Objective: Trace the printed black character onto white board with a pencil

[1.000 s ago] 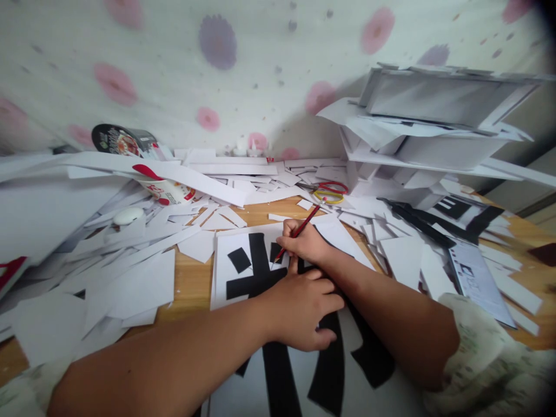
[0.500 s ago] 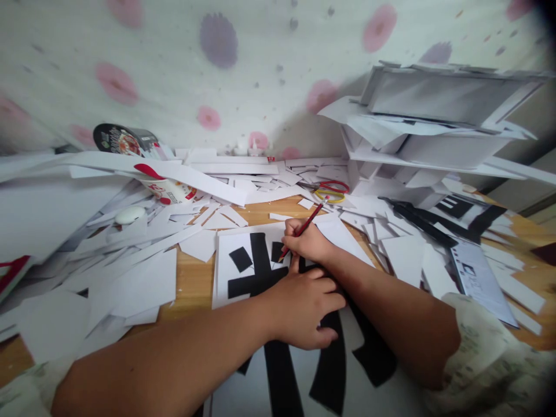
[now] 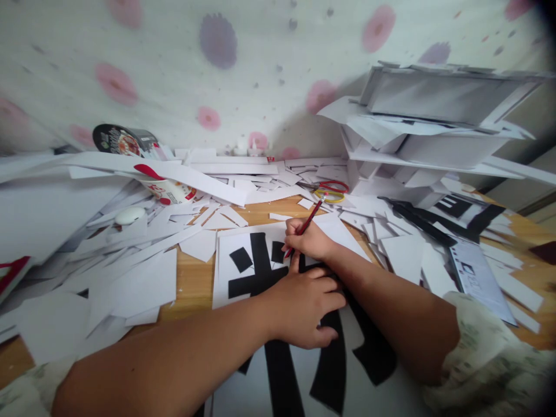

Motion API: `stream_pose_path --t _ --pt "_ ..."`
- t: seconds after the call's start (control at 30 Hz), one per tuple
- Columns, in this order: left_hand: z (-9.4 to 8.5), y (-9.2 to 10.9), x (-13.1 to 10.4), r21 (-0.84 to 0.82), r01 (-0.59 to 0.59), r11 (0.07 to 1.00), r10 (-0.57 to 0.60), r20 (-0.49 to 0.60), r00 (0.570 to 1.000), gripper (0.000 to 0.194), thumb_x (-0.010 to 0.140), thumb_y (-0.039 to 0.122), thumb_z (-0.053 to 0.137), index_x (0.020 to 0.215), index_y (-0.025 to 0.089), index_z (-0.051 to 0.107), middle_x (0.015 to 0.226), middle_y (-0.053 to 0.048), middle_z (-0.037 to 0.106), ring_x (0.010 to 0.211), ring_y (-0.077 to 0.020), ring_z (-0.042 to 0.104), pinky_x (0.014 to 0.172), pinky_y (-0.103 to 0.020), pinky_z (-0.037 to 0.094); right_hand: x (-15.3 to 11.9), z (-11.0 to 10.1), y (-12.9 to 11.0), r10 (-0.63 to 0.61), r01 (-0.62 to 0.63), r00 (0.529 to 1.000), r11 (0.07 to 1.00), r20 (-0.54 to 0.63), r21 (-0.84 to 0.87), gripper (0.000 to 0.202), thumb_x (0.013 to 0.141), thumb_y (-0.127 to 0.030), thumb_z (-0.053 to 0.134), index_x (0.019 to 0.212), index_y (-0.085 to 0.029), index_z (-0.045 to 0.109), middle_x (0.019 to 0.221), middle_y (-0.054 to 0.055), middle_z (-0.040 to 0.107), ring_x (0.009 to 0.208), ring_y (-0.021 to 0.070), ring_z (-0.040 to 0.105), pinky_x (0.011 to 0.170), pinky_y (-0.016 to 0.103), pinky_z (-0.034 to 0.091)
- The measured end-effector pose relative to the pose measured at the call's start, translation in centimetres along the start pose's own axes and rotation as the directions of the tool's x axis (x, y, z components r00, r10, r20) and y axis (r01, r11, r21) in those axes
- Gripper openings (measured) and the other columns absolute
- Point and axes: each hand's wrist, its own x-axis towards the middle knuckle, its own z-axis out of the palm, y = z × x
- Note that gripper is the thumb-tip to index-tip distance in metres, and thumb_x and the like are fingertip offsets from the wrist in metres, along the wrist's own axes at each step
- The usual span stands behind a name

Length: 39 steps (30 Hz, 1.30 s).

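From where I stand, clock centred on the hands: pale floral wall covering (image 3: 278,69) at 12; light-brown wooden table (image 3: 194,272) below, heaped w/ flat white paper scraps (image 3: 143,284), mostly 9–10 & 2–3. Tall boxy stack of white board (image 3: 447,95) at 1–2. Under both hands, a rect. white sheet (image 3: 226,246) bearing bold, flat black strokes (image 3: 260,255), approx. a big character. L hand (image 3: 304,310) lies palm-down on it, fingers loosely spread, nothing visibly held. R hand (image 3: 308,237), just beyond at 12, is pinched narrow. Red-and-yellow-handled scissors (image 3: 333,191) lie near 1, untouched. In the R pinch: slim dark-red pencil (image 3: 310,219), tilted, tip down by the small black paper-like square (image 3: 278,252) near 11; contact w/ sheet, can't tell.

Progress: black shapes are in place; thin lines show by the squares, so pencilling looks partway, I'd judge. Amt left: can't tell, arms hide too much.
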Motion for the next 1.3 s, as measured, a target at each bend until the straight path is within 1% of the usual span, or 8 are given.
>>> stream_pose_path --t 0.1,0.17,0.27,0.33,0.47,0.67,0.97,1.3 --pt "0.0 0.0 0.0 0.005 -0.002 1.000 0.002 0.001 1.000 0.038 0.079 0.042 0.064 0.110 0.020 0.061 0.117 -0.006 0.064 0.117 -0.0265 0.050 0.110 -0.053 0.025 0.0 -0.1 0.1 -0.006 0.006 1.000 1.000 0.010 0.029 0.023 0.060 -0.014 0.059 0.054 -0.020 0.037 0.045 -0.009 0.043 0.053 0.0157 0.066 0.038 0.015 0.043" --pt "-0.1 0.0 0.0 0.008 0.002 1.000 -0.002 0.005 1.000 0.038 0.079 0.043 0.065 0.110 0.020 0.061 0.116 -0.006 0.064 0.116 -0.0264 0.050 0.109 -0.052 0.027 -0.1 0.0 0.1 -0.018 0.017 1.000 0.998 0.002 0.068 0.025 0.062 -0.016 0.061 0.054 -0.021 0.038 0.041 -0.009 0.043 0.048 0.0141 0.063 0.039 0.016 0.044" --pt "-0.1 0.1 0.0 0.013 0.015 1.000 -0.015 0.019 1.000 0.038 0.079 0.043 0.065 0.110 0.020 0.062 0.114 -0.006 0.064 0.115 -0.0265 0.050 0.106 -0.051 0.031 -0.3 0.3 -0.1 -0.051 0.052 0.999 0.992 -0.013 0.117 0.028 0.066 -0.023 0.065 0.056 -0.021 0.039 0.038 -0.009 0.047 0.035 0.0077 0.049 0.037 0.016 0.041" --pt "-0.1 0.2 0.0 0.013 0.024 1.000 -0.024 0.033 0.999 0.037 0.080 0.043 0.064 0.109 0.021 0.062 0.111 -0.007 0.065 0.112 -0.0268 0.052 0.104 -0.051 0.034 -0.6 0.6 -0.3 -0.054 0.052 0.998 0.994 0.014 0.092 0.029 0.067 -0.026 0.068 0.057 -0.020 0.041 0.039 -0.008 0.051 0.032 0.0055 0.043 0.034 0.015 0.037" --pt "-0.1 0.2 0.1 0.006 0.040 0.999 -0.040 0.055 0.998 0.037 0.079 0.043 0.064 0.109 0.021 0.062 0.110 -0.007 0.064 0.105 -0.0273 0.053 0.096 -0.052 0.041 -0.8 1.0 -0.6 -0.041 0.039 0.995 0.999 0.094 0.020 0.029 0.068 -0.028 0.068 0.059 -0.020 0.042 0.039 -0.008 0.051 0.032 0.0058 0.043 0.033 0.014 0.035" --pt "-0.1 0.2 0.2 -0.002 0.055 0.998 -0.055 0.064 0.996 0.037 0.079 0.043 0.064 0.109 0.021 0.062 0.111 -0.006 0.064 0.103 -0.0274 0.054 0.088 -0.051 0.045 -0.8 1.0 -0.3 -0.046 0.047 0.991 0.999 0.123 -0.011 0.027 0.069 -0.025 0.066 0.059 -0.020 0.041 0.039 -0.008 0.051 0.033 0.0062 0.045 0.034 0.015 0.036" --pt "-0.2 0.2 0.1 -0.003 0.048 0.999 -0.047 0.054 0.997 0.037 0.079 0.042 0.064 0.109 0.020 0.062 0.110 -0.007 0.064 0.104 -0.0274 0.054 0.092 -0.051 0.043 -0.8 1.4 -0.6 -0.073 0.075 0.997 0.989 0.028 -0.124 0.026 0.069 -0.017 0.061 0.057 -0.020 0.039 0.041 -0.009 0.045 0.036 0.0046 0.041 0.038 0.014 0.033" --pt "-0.3 0.2 0.2 -0.014 0.040 0.999 -0.039 0.050 0.998 0.036 0.079 0.042 0.065 0.108 0.020 0.062 0.108 -0.006 0.064 0.107 -0.0266 0.052 0.100 -0.053 0.037 -0.4 1.1 -0.2 -0.103 0.098 0.994 0.987 -0.032 -0.128 0.025 0.069 -0.013 0.057 0.056 -0.020 0.038 0.046 -0.009 0.041 0.041 0.0056 0.039 0.041 0.016 0.033"
